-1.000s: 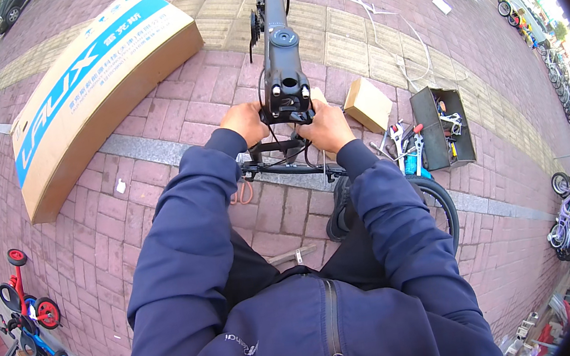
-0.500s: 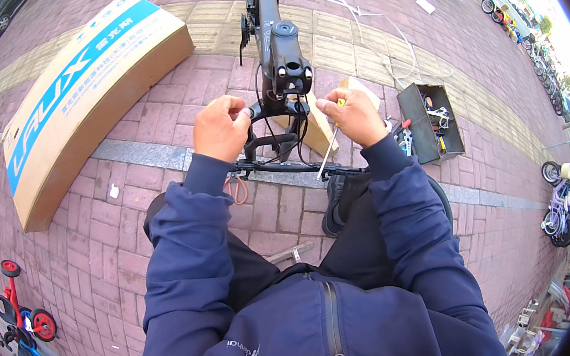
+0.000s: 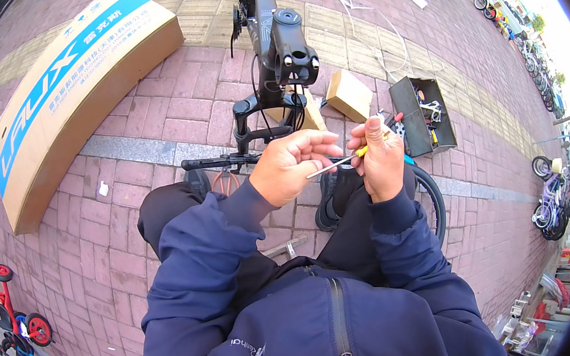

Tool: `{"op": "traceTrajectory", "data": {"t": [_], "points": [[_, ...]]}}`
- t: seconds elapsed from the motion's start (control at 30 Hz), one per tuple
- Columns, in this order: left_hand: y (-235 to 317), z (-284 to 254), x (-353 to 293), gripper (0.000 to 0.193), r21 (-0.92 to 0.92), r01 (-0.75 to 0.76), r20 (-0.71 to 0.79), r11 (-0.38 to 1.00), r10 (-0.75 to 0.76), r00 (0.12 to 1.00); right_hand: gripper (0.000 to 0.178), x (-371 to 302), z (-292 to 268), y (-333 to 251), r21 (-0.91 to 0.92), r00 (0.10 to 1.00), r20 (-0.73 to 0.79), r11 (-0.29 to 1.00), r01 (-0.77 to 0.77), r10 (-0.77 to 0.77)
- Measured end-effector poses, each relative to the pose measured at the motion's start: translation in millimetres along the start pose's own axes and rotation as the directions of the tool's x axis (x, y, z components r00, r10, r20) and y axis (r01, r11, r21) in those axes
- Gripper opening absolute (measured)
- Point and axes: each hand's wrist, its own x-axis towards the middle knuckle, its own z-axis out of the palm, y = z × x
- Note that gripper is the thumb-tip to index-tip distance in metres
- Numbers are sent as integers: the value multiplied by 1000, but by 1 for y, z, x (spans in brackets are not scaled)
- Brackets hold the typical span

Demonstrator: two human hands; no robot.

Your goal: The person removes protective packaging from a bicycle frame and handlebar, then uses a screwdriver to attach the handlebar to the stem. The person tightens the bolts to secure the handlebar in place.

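Gripping screwdriver (image 3: 340, 162) w/ right hand (image 3: 381, 158); left hand (image 3: 291, 166) pinches its shaft tip.

We see a slim screwdriver (image 3: 338, 162), yellow-handled with a bright metal shaft, lying almost level between our two hands above our lap. Our right hand (image 3: 380, 158) grips the handle; our left hand (image 3: 291, 166) pinches the shaft's tip. Just beyond stands the black bicycle stem (image 3: 290, 51), upright, unclamped.
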Motion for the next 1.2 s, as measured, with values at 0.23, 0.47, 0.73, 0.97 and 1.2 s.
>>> {"op": "traceTrajectory", "data": {"t": [0.23,0.47,0.73,0.97,1.2], "points": [[70,-55,-87,47,888,-110,8,446,224,975,43,19,-56,9,167,995,102,986,-6,-11],[6,-229,-237,38,38,630,-890,776,-260,374,40,32,-125,34,189,995,100,982,-9,-10],[-15,-270,-309,31,-118,488,-959,865,-226,170,42,28,-120,54,40,972,93,976,214,-217],[-51,-341,-258,35,323,933,-927,157,250,279,44,30,-99,48,-89,968,83,966,244,-237],[-64,-400,-169,34,202,979,-899,26,402,175,46,27,-101,44,-240,965,109,935,260,-241]]}}
